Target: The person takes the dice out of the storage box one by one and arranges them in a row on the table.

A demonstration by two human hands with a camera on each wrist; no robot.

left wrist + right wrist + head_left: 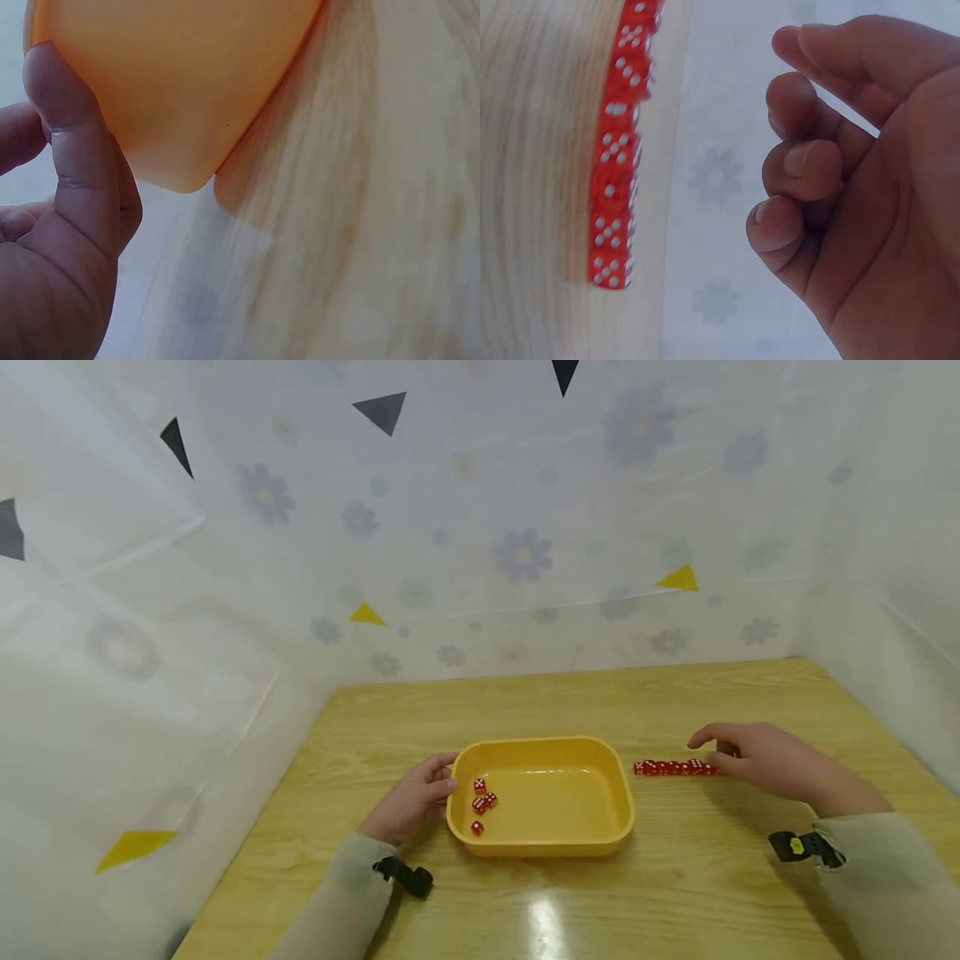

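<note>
Your left hand (pixel 411 800) rests at the left rim of the yellow plastic tray (pixel 542 842); in the left wrist view your thumb (pixel 71 142) lies straight against its outer wall (pixel 180 82), and the other fingers are mostly out of sight, so I cannot tell whether they curl over the rim. Just inside that wall, nearest your fingers, lie four red dice (pixel 482 803). Your right hand (pixel 765 760) hovers at the right end of a row of red dice (pixel 675 767) on the wooden table (pixel 675 893). Its fingers (pixel 795 169) are loosely curled, apart from the row and holding nothing.
</note>
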